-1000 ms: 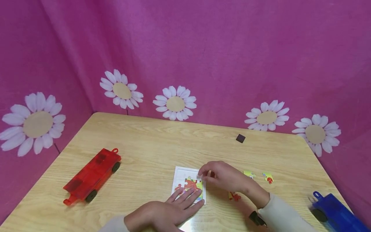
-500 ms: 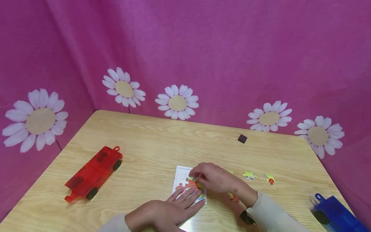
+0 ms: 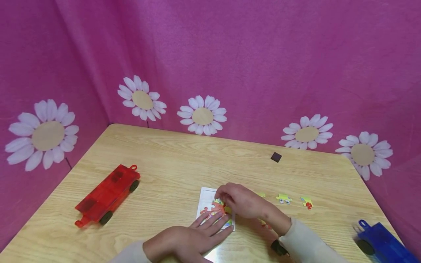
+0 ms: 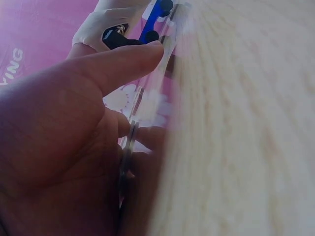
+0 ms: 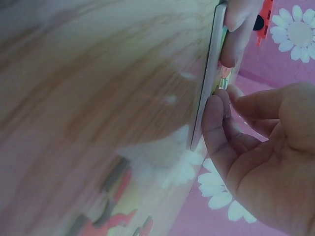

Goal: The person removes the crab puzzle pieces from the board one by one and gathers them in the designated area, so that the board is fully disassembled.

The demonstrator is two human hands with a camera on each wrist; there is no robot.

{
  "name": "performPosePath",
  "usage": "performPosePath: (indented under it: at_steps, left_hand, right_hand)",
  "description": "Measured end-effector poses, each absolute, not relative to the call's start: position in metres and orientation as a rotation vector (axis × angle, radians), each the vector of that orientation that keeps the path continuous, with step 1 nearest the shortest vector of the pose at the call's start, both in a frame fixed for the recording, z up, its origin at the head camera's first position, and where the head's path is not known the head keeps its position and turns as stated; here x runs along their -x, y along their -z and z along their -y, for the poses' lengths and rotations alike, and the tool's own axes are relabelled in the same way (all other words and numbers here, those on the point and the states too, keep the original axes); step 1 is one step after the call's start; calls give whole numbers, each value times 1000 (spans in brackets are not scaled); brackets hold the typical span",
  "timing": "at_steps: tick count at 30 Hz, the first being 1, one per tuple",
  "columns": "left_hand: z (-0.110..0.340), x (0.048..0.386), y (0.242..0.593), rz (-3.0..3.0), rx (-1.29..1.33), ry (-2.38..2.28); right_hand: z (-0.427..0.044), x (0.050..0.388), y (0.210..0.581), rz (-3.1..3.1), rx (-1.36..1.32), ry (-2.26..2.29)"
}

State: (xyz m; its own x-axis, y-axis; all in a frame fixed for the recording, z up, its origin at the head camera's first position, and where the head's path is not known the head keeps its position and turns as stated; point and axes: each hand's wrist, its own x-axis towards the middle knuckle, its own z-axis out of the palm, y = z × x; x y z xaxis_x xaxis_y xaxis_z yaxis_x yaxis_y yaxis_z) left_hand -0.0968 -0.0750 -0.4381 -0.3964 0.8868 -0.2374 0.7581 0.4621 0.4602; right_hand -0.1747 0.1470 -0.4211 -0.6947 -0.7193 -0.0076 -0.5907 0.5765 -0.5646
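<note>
A small jigsaw puzzle in a white frame tray (image 3: 204, 193) lies on the table, with red, yellow and blue pieces joined in its lower part. My left hand (image 3: 194, 241) rests flat across the near part of the puzzle, fingers spread. Over the tray's upper right side, the bent fingers of my right hand (image 3: 245, 202) pinch a puzzle piece (image 5: 222, 82) against the picture; most of it is hidden by the fingertips. From the side, in the right wrist view, the tray's thin edge (image 5: 209, 73) shows beside both hands' fingers.
Loose yellow puzzle pieces (image 3: 283, 198) lie right of my right hand, others partly under its forearm. A red toy car base (image 3: 106, 195) stands at left, a blue one (image 3: 383, 239) at right. A small dark square (image 3: 276, 157) lies near the pink curtain (image 3: 250, 73).
My right hand has moved left from the tray's right edge to over its upper part, then barely shifted. The left hand stays in place on the puzzle.
</note>
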Motion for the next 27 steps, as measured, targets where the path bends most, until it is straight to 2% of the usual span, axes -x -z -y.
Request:
performPosePath:
  at_steps: [19,27]
  left_hand:
    - [75,98,438,-2248,-1344,-412]
    - [75,99,437,-2229,-1328,-417]
  right_hand:
    - [-140,177,415,-2521,965,913]
    - [-139,177,417,-2542,996,871]
